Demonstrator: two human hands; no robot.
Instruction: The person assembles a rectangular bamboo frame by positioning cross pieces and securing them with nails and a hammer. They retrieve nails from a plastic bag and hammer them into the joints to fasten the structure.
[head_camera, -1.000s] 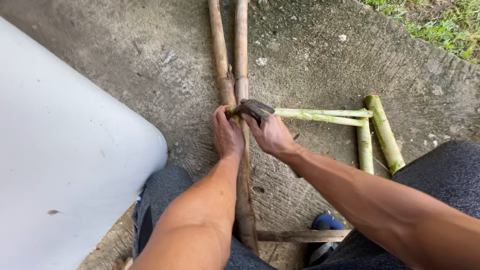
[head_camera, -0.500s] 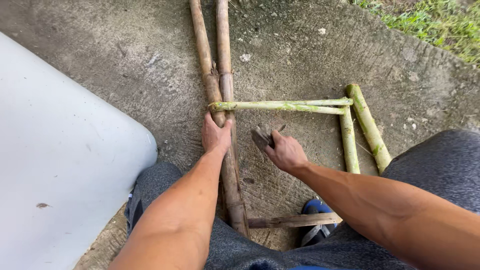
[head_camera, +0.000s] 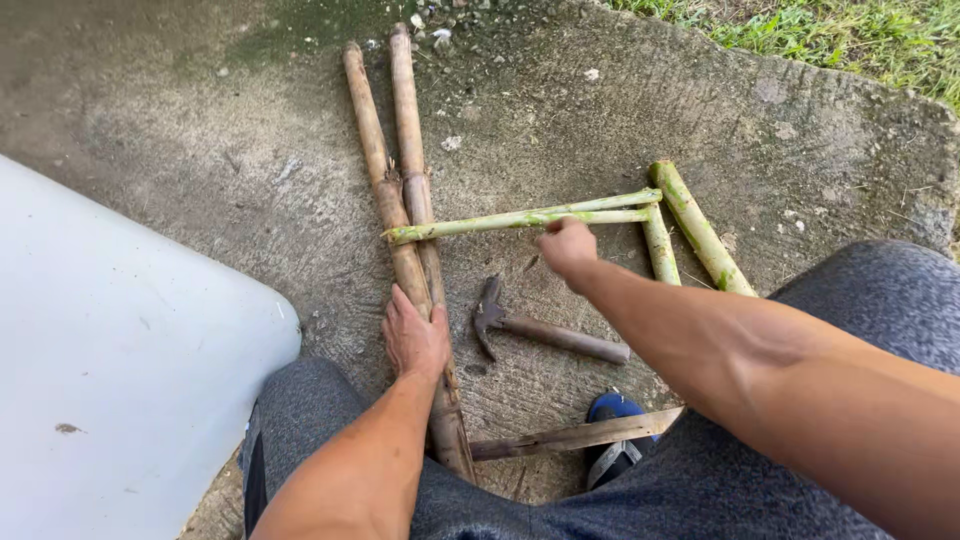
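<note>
Two long brown bamboo poles (head_camera: 400, 170) lie side by side on the concrete, running away from me. My left hand (head_camera: 415, 338) presses down on them close to my lap. A thin green stick (head_camera: 520, 217) lies across the poles and joins two thicker green pieces (head_camera: 695, 225) at the right. My right hand (head_camera: 567, 248) is curled into a loose fist, its knuckles just under that green stick; no finger wraps around it. A hammer (head_camera: 540, 328) with a brown handle lies on the ground between my hands, touched by neither.
A large white rounded panel (head_camera: 120, 370) fills the left side. A flat wooden slat (head_camera: 575, 435) and a blue shoe (head_camera: 612, 408) lie between my grey-trousered legs. Grass (head_camera: 850, 35) borders the concrete slab at the top right.
My right hand has let go of the hammer, which now lies on the ground, and has moved up to the green stick. My left hand has slid down the brown poles towards me.
</note>
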